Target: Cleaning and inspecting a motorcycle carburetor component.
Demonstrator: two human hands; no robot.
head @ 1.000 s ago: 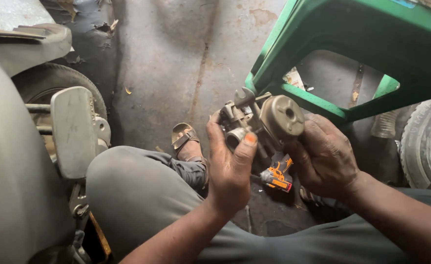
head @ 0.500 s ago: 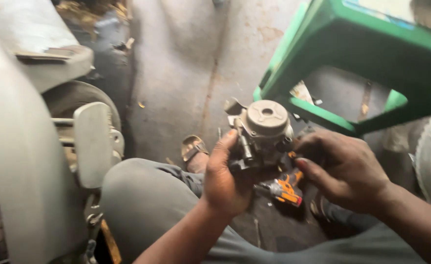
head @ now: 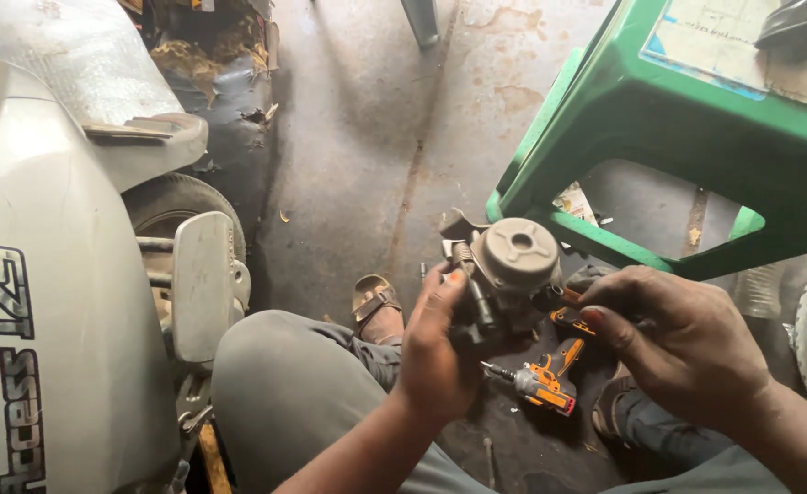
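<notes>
Two hands: both on one carburetor [head: 504, 279], held above the floor [head: 358, 137] in front of the knees.
Left hand [head: 435, 352]: grip closed around carburetor body from below.
Right hand [head: 678, 343]: fingertips pinching its right side.
Below: orange cordless drill [head: 542, 377] on floor.
Right: green plastic stool [head: 696, 137].
Left: white scooter [head: 56, 302].

The left hand [head: 435, 352] grips a grey metal carburetor [head: 504, 274] from below, its round cap facing up, while the right hand [head: 682, 343] pinches a small tool at the carburetor's right side. Just below the carburetor an orange cordless drill [head: 545, 380] lies on the concrete floor [head: 367, 137]. A green plastic stool [head: 696, 128] stands above and right of the carburetor, and a white scooter [head: 56, 302] stands well to its left.
</notes>
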